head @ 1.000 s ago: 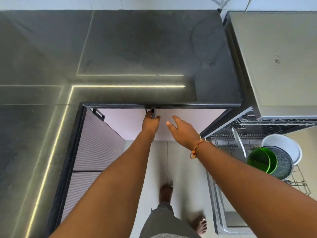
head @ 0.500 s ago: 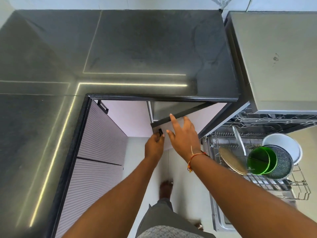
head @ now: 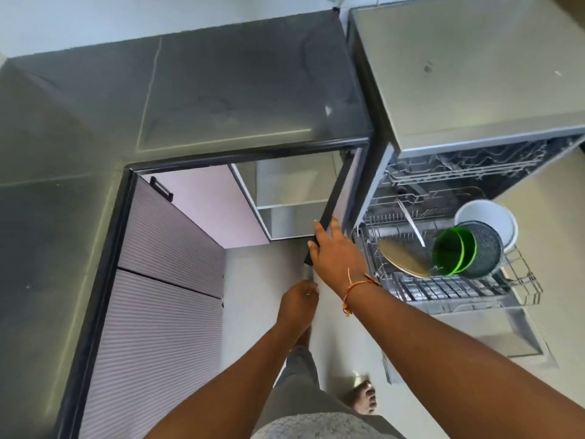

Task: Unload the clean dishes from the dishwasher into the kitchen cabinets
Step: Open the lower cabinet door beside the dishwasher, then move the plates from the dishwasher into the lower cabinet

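The cabinet door [head: 336, 198] under the dark counter stands swung open to the right, showing a pale shelf [head: 291, 202] inside. My right hand [head: 335, 251] rests on the door's top edge with straight fingers. My left hand [head: 299, 301] sits lower at the door's free edge, fingers curled round the blurred handle. To the right, the pulled-out dishwasher rack [head: 522, 280] holds green bowls [head: 456, 251], a dark speckled bowl [head: 489, 248], a white bowl [head: 487, 218], a beige plate [head: 402, 256] and a long utensil [head: 411, 223].
The dark L-shaped countertop [head: 221, 90] runs along the back and left. Ribbed cabinet fronts [head: 164, 280] close off the left side. The dishwasher's grey top [head: 459, 74] and its lowered door [head: 506, 331] fill the right. My bare foot [head: 364, 400] stands on the pale floor.
The cabinet door has swung from shut to wide open toward the right. Both hands travelled with it, the right moving onto its top edge. The view has shifted left and back.
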`<state>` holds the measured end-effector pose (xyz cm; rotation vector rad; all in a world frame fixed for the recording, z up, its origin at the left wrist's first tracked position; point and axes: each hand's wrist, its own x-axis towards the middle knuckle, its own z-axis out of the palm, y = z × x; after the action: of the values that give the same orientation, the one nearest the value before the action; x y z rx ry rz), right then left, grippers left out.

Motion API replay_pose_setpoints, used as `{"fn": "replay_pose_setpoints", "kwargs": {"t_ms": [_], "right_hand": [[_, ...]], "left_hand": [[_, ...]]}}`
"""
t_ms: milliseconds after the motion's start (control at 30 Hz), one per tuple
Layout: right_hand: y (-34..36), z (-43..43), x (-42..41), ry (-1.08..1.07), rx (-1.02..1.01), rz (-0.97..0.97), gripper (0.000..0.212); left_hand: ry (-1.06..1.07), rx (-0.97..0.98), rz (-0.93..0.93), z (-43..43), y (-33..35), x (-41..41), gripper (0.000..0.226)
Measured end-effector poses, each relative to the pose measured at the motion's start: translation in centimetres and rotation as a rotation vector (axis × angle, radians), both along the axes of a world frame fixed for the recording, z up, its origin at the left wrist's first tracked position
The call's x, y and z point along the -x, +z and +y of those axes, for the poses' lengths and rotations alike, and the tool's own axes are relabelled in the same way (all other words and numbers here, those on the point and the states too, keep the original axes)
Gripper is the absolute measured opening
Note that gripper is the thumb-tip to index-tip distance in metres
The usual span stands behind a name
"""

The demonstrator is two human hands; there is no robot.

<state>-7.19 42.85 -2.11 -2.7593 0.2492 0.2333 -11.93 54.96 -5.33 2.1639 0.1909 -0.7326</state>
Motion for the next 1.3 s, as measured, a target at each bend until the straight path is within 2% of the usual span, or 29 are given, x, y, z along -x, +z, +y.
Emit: {"fn": "replay_pose_setpoints", "kwargs": {"t_ms": [67, 167, 233, 400, 567, 800, 933, 1067, 1167, 1233, 1300], "right_hand": [[-0.2, -1.2, 1.3, -0.018, 0.002, 0.004, 0.056], [-0.2, -2.9, 3.3, -0.050, 0.025, 0.015, 0.059], [-0.5, -4.5, 4.4, -0.043, 0.029, 0.052, 0.062], [-0.6, -9.6, 5.1, -0.021, -0.094, 0.089, 0.062], [-0.4, -12.6, 6.4, -0.026, -0.121, 0.111, 0.066], [-0.4, -15.3, 8.2, -0.020, -0.117, 0.097, 0.061], [0.3, -16.7, 10.3, 0.006, -0.150, 0.060, 0.061], [-0.5, -18.5, 13.3, -0.217, -0.191, 0.027, 0.066], [-0.7, -21.0, 15.4, -0.380, -0.143, 0.033, 0.067], [-0.9, -22.9, 16.7, -0.479, -0.134, 0.068, 0.065], [-1.3, -24.4, 17.7, -0.540, -0.140, 0.116, 0.059]], "left_hand": [[-0.051, -0.072, -0.059, -0.3, -0.1, 1.8, 0.026], [-0.185, -0.156, -0.131, -0.6, -0.2, 3.2, 0.055], [-0.274, -0.227, -0.214, -1.4, -0.1, 3.4, 0.066], [-0.471, -0.332, -0.499, -4.2, 0.9, 2.6, 0.082], [-0.672, -0.364, -0.629, -7.9, 1.8, 0.9, 0.091], [-0.790, -0.384, -0.658, -10.7, 3.0, -0.4, 0.092], [-0.852, -0.351, -0.696, -12.4, 4.1, -0.3, 0.082], [-0.866, -0.277, -0.816, -14.9, 5.2, 0.4, 0.068], [-0.903, -0.185, -0.901, -17.5, 6.2, 1.5, 0.063], [-0.935, -0.122, -0.884, -19.8, 6.6, 2.5, 0.060], [-0.937, -0.066, -0.762, -22.0, 6.5, 3.4, 0.058]]}}
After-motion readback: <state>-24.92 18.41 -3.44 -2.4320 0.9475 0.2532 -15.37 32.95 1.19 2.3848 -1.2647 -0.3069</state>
